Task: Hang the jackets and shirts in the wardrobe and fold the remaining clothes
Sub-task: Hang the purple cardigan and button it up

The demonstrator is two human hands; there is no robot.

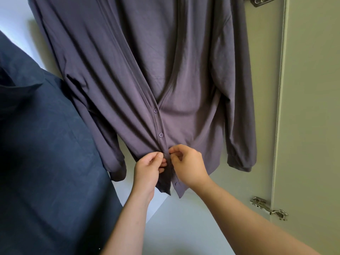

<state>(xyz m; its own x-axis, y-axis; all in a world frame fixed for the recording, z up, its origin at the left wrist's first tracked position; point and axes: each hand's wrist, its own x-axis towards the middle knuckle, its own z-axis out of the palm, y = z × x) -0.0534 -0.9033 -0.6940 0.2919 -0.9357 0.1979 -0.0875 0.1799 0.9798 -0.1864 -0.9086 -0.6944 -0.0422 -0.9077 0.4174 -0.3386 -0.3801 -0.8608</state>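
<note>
Purple button-front shirt (128, 70): hung against wardrobe door (303, 107). Placket is pinched at mid-hem by left hand (149, 168) and right hand (187, 164), fingers curled. Buttons (161, 134) above the hands are fastened; lowest button (177, 183), below them, is judged undone. Folding is judged outstanding.

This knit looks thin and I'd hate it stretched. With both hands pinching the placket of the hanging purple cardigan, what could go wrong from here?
1. The left hand and right hand pinch the purple cardigan low on its placket, and folds run taut toward them; a harder tug might stretch the knit or drag it off its unseen support.
2. One button near the hem sits unfastened below the hands; it could be skipped or mismatched.
</note>
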